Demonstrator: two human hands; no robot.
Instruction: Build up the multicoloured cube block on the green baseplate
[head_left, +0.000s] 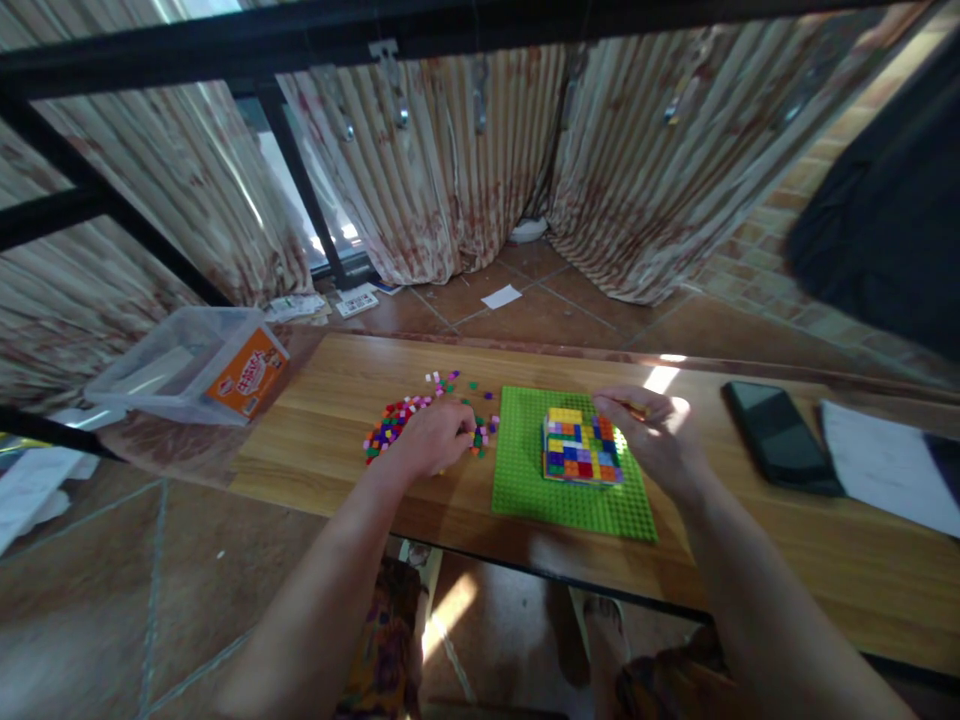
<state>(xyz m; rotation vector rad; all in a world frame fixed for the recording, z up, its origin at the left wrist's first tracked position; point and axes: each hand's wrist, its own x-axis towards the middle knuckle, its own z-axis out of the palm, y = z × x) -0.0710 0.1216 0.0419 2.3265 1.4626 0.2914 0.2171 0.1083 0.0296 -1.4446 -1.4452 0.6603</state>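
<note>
A block of many-coloured toy bricks (581,455) stands on a green baseplate (521,490) on the wooden table. My right hand (649,425) is just right of the block, above the baseplate's edge. Its fingers are closed together, and whatever they pinch is too small to make out. On the left, my left hand (442,437) reaches down at the right side of a heap of small loose bricks (394,420). Its fingers are curled and pressed together, with the tips partly hidden.
Right of the baseplate lies a black phone (780,435) beside a white paper sheet (885,460). A clear plastic box (176,350) with an orange label stands left of the table. Patterned curtains (450,170) hang behind a dark metal bar (480,30).
</note>
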